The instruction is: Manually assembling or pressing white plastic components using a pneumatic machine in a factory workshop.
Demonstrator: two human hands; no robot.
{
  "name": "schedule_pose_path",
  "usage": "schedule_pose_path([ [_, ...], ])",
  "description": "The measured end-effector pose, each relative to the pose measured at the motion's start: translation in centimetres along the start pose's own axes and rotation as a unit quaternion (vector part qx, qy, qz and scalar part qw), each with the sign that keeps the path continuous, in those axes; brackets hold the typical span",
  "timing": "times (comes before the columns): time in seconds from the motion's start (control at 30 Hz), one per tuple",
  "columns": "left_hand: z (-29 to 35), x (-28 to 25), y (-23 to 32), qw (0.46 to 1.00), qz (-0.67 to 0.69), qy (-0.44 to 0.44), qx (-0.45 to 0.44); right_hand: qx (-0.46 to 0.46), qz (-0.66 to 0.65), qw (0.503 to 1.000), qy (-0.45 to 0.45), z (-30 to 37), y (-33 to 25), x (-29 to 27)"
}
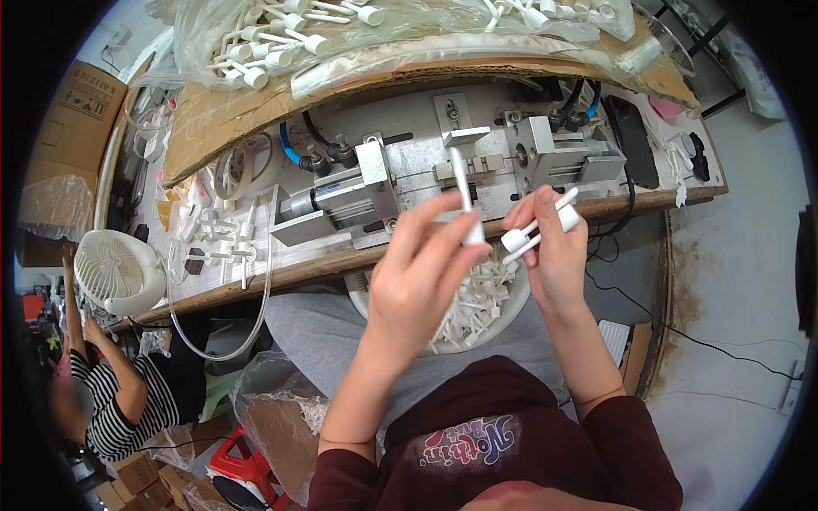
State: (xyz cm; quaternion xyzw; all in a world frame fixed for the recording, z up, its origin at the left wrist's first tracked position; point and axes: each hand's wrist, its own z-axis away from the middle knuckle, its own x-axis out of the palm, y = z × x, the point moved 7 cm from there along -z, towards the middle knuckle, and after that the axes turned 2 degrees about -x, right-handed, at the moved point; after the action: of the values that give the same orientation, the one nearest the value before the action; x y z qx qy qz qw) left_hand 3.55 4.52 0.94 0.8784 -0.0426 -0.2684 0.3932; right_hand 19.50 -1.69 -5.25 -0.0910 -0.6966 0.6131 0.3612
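My left hand (417,277) pinches a white cap with a long stem (466,200) by its cap end, the stem pointing up toward the metal fixture (469,168). Close by on the right, my right hand (555,247) is closed around a few similar white stemmed caps (521,240), which stick out at different angles between thumb and fingers. Below both hands, a round white basin (511,317) sits at my lap, full of small white plastic parts (477,307). The fixture, a metal plate with clamp blocks, lies just beyond my hands on the bench.
Pneumatic cylinders (328,200) flank the fixture. A cardboard sheet (221,119) above it bears a plastic bag of white stemmed caps (290,38). A phone (631,140) lies at right; a white fan (119,271) stands at left. Another person in stripes (145,400) is at far left.
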Motion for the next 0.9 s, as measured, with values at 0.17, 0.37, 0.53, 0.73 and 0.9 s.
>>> schedule_pose_path([
  [0.17,0.3,1.6,-1.6,0.983,-0.155,-0.019,0.098,0.010,0.029,1.000,0.000,0.8,-0.6,-0.1],
  [0.37,-1.2,2.6,-0.8,0.953,-0.284,-0.066,0.088,0.071,0.035,0.996,-0.042,1.6,-0.8,-0.5],
  [0.53,-1.6,2.5,-1.2,0.960,-0.257,-0.079,0.076,0.095,0.024,0.994,-0.047,1.5,-0.7,-0.8],
  [0.73,-1.3,1.6,-1.1,0.989,-0.102,-0.108,-0.007,0.106,0.028,0.994,-0.028,1.2,-0.3,-1.4],
  [0.9,0.2,1.5,1.4,0.976,0.119,-0.181,-0.004,0.121,0.019,0.990,-0.074,1.1,0.6,-0.2],
])
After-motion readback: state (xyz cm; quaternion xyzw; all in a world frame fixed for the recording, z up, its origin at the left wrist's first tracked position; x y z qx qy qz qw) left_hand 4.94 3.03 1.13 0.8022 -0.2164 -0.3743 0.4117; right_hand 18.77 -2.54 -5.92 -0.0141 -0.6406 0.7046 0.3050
